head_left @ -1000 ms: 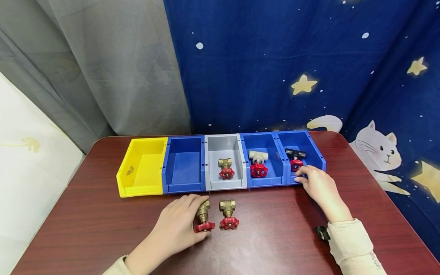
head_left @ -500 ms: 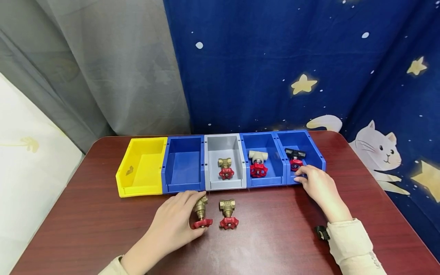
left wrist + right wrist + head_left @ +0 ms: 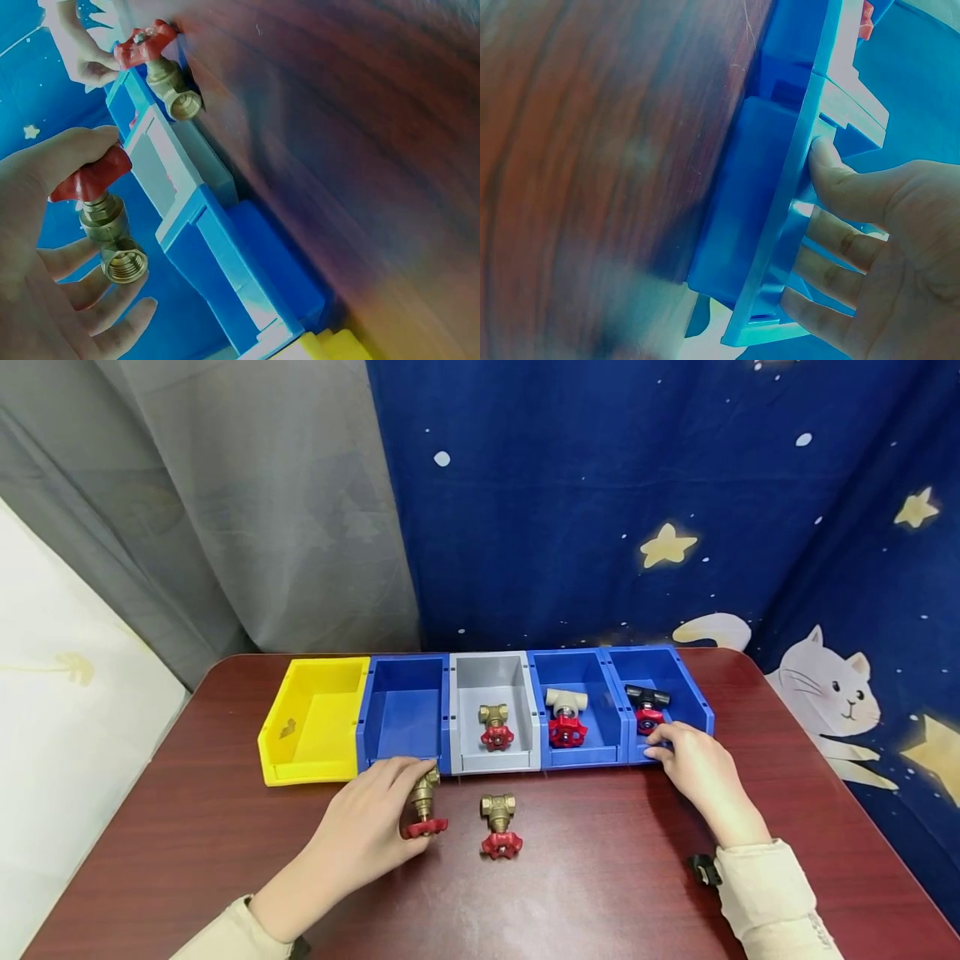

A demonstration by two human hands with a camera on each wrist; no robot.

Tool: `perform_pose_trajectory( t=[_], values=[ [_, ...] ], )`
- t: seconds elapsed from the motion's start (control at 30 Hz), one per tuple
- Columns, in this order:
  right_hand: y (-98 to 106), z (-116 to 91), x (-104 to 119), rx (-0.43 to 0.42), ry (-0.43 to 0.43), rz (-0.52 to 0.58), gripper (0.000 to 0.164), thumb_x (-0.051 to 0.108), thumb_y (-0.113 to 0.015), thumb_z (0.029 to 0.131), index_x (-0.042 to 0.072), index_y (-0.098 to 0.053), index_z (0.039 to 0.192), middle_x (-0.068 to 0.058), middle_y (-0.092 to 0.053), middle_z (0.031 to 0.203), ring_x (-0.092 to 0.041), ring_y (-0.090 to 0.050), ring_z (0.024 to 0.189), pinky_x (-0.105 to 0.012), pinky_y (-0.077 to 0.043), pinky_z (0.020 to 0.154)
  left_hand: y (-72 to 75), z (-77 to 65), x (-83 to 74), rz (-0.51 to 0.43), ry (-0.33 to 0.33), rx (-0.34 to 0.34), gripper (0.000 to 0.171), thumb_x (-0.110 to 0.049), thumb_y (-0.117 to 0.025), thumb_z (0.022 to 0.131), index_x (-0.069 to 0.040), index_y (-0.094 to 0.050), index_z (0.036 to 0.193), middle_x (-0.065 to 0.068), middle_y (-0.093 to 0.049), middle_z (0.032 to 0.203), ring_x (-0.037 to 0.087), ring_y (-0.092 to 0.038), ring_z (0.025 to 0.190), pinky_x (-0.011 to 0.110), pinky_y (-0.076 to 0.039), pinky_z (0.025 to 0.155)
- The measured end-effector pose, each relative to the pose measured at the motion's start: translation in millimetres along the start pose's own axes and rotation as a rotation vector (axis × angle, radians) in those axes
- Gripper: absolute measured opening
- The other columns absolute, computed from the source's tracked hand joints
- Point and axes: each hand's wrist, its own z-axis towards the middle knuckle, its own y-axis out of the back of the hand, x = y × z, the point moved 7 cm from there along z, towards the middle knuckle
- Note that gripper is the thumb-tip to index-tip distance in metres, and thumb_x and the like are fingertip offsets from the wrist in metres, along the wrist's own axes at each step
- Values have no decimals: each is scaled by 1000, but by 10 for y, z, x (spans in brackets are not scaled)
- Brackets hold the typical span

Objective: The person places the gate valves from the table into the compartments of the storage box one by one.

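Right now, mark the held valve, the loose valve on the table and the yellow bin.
Held valve (image 3: pixel 105 222), left wrist view: brass body.
Loose valve (image 3: pixel 498 815), head view: brass body.
Yellow bin (image 3: pixel 311 772), head view: front lip.

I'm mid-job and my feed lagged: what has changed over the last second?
The left hand, gripping a brass valve, has moved forward and to the left, bringing it nearer the second bin from the left. I see nothing newly grasped or released. The right hand at the rightmost bin and the other brass valve on the table stayed put.
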Motion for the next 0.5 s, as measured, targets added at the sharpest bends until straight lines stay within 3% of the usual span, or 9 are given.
perform_pose_trajectory(
  t=[0.5],
  values=[
    [-3,-1,2,8,0,4,11,9,-75,87,7,-71,96,-19,-68,102,-41,-64,92,-62,-51,80,94,149,58,7,-57,-32,88,-37,-93,61,-8,-55,136,9,-60,124,28,-58,112,46,-52,91]
  ],
)
